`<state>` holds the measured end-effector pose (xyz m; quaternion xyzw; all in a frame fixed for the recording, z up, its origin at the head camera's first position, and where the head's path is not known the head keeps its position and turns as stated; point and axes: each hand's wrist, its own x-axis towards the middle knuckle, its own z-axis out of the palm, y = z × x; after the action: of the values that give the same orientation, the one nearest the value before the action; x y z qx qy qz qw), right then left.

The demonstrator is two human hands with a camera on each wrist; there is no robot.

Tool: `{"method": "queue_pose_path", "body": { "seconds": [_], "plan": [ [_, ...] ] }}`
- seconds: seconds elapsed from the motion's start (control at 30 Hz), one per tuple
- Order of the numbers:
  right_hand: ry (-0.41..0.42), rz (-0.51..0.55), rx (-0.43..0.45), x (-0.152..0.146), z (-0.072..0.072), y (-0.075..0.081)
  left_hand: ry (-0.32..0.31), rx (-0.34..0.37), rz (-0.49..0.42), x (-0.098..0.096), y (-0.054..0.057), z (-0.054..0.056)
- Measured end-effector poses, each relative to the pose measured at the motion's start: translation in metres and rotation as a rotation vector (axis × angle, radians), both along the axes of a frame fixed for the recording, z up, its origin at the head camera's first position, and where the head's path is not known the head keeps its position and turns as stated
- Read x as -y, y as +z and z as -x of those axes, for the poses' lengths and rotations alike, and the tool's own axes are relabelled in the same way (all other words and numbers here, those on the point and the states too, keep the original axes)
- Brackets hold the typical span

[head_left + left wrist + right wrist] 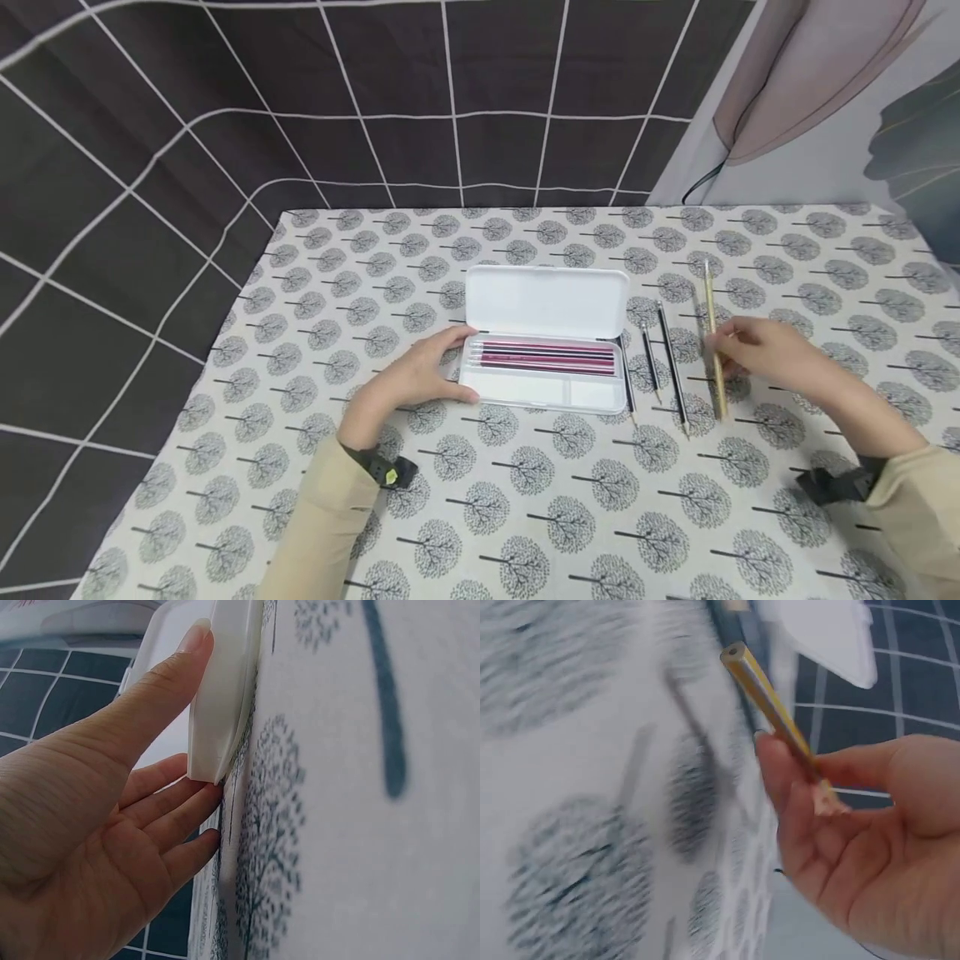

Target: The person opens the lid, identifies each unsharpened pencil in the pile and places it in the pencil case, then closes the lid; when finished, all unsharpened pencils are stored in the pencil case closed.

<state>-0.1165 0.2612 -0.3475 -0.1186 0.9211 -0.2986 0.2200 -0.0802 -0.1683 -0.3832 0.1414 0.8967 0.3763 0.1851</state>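
A white pencil case [543, 408] lies with its lid [547, 300] raised at the back. Several pink and dark pencils [546, 358] lie side by side in its rear compartment. My left hand [420, 367] holds the case's left end, thumb along the front wall [217, 697] and fingers around the far side. Off to the right, my right hand [761, 350] pinches a gold pencil [710, 300] between thumb and fingers. Its shadow falls apart from it on the cloth. In the right wrist view, the gold pencil [769, 701] shows a flat end with a dark core.
Three dark pencils lie between the case and my right hand: one [629, 383] along the case's right side, a short one [650, 358] and a longer one [672, 367]. A tree-patterned cloth [480, 533] covers the table. Dark checked fabric [495, 150] hangs behind.
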Motion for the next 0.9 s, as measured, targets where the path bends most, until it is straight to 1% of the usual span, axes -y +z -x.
{"method": "queue_pose_path", "body": {
  "seconds": [0.1, 0.2, 0.23, 0.3, 0.37, 0.43, 0.5, 0.63, 0.73, 0.8, 0.9],
  "plan": [
    [-0.015, 0.119, -0.075, 0.007, 0.001, 0.007, -0.002, -0.004, 0.017, -0.001, 0.000, 0.001],
    [0.012, 0.286, -0.163, 0.025, 0.001, 0.012, -0.004, -0.011, 0.010, -0.001, 0.000, 0.000],
    [0.034, 0.334, -0.200, 0.034, 0.001, 0.013, -0.004, -0.013, 0.005, -0.001, 0.000, 0.000],
    [0.105, 0.409, -0.281, 0.052, 0.000, 0.014, -0.006, -0.015, -0.009, -0.001, 0.001, 0.000],
    [0.179, 0.428, -0.356, 0.069, 0.001, 0.014, -0.003, -0.014, -0.023, -0.002, 0.001, 0.000],
    [0.246, 0.402, -0.430, 0.083, 0.002, 0.013, -0.004, -0.011, -0.032, -0.003, 0.001, 0.000],
    [0.306, 0.357, -0.469, 0.093, 0.003, 0.010, 0.000, 0.002, -0.044, -0.004, 0.001, 0.000],
    [0.407, 0.241, -0.492, 0.104, 0.004, 0.005, 0.002, 0.018, -0.064, -0.005, -0.001, 0.001],
    [0.495, 0.137, -0.533, 0.113, 0.003, 0.000, 0.011, 0.016, -0.066, -0.003, -0.002, 0.002],
    [0.546, 0.090, -0.564, 0.121, 0.003, -0.004, 0.015, 0.009, -0.064, -0.002, -0.002, 0.002],
    [0.594, 0.058, -0.602, 0.130, 0.002, -0.010, 0.019, 0.002, -0.061, 0.000, -0.002, 0.003]
  ]
}}
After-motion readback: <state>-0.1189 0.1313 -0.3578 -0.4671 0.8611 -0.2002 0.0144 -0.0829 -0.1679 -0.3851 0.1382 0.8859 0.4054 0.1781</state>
